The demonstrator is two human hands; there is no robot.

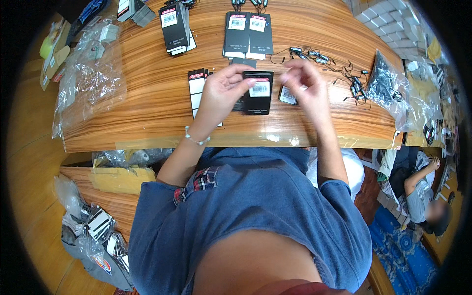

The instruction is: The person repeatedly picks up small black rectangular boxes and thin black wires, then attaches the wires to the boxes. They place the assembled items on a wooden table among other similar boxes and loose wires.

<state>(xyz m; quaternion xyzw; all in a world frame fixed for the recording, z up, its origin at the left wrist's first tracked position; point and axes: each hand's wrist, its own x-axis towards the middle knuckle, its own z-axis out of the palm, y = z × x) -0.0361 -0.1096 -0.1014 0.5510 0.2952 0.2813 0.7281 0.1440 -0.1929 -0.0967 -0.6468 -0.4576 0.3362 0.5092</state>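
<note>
My left hand (223,86) pinches a black hang tag (257,101) near its upper left corner and holds it upright above the table. The tag has a white barcode sticker with a red strip. To its right hovers my right hand (306,81), its thumb and fingertips drawn together and a little blurred; anything between them is too small to make out. Beneath those fingers lies a small pile of barcode stickers (287,96). A sheet of white labels (196,96) lies by my left wrist, partly covered. Another dark tag (238,104) shows behind the held one.
Two tag stacks (237,37) with black cords stand ahead, and another tag stack (174,32) farther left. Loose black cords (312,55) lie at right, near a plastic bag of dark pieces (386,81). Clear plastic wrap (91,81) covers the left side. A person (423,199) is at far right.
</note>
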